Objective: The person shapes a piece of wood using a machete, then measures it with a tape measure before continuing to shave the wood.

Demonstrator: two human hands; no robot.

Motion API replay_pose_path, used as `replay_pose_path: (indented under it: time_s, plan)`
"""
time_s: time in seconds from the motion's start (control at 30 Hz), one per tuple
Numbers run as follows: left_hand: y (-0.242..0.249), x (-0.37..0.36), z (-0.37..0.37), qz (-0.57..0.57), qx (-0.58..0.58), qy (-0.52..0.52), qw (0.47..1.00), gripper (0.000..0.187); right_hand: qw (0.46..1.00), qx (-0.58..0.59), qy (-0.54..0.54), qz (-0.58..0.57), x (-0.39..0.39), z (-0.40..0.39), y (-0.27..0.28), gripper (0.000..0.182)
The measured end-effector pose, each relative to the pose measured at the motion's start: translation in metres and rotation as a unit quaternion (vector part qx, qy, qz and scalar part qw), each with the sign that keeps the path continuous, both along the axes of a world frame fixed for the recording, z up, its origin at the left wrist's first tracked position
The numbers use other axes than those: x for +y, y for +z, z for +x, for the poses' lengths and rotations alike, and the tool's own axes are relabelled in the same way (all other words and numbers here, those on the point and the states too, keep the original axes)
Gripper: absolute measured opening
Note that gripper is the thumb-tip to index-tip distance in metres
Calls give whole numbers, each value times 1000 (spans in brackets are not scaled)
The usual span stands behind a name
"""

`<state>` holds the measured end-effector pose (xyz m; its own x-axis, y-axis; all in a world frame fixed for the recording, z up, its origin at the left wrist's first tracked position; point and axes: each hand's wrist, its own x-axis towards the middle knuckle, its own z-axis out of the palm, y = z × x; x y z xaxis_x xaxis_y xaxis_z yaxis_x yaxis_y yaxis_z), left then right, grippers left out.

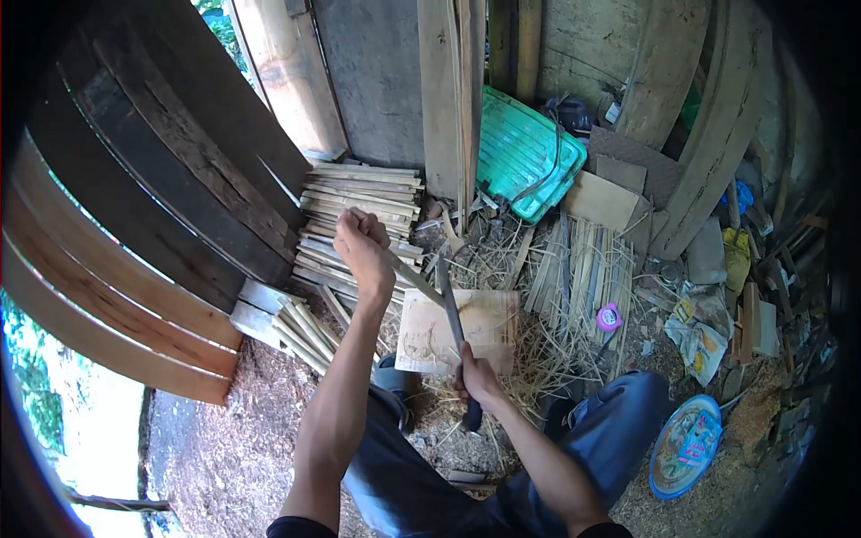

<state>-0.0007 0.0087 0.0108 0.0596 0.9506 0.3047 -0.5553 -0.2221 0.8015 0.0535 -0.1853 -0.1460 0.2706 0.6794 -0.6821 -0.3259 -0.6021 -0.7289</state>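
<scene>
I count two hands on my feed, both closed: the left hand [363, 255] grips one bamboo strip [415, 277], and the right hand [482, 381] is wrapped round the handle of one knife [452, 311]. The strip slants down to the right from the left fist, and the blade points away from me, crossing it above the one wooden board [493, 334] between the knees; from here I can't tell whether edge and strip touch.

Beyond the left hand, to the far left, I see one stack of split sticks [359, 199], well over ten, too overlapped for an exact count. Nearer on the left lies one smaller bundle [303, 334] of about five, and the left forearm stands close on its right. To the right of the board is one spread of thin slats [583, 269], too many to number, with one pink round object [609, 316] at its near edge.

Far off I make out one green plastic container [529, 152], leaning behind an upright post [443, 99]. To the near right sits one blue-rimmed tray [661, 480] with one printed packet [696, 442]. Loose shavings [547, 363] crowd the board's right side, and the blade hides a thin band of its surface
</scene>
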Motion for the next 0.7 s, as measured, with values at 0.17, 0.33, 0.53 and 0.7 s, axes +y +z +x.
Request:
replay_pose_path:
  time_s: [0.17, 0.33, 0.53, 0.7]
  plan:
    - [-2, 3, -2, -8, 0, 10, 1000, 36, 994, -98, 47, 1, 2, -8, 60, 64]
    - [0, 0, -2, -28, -4, 11, 1000, 36, 924, -351, 7, 150, 0, -13, -28, 67]
    - [-4, 12, -12, -55, -17, -31, 998, 35, 999, -40, -9, -34, -5, 5, 5, 66]
    - [-11, 24, -18, -42, -38, -136, 989, 35, 948, -280, 82, 127, 4, 1, 37, 73]
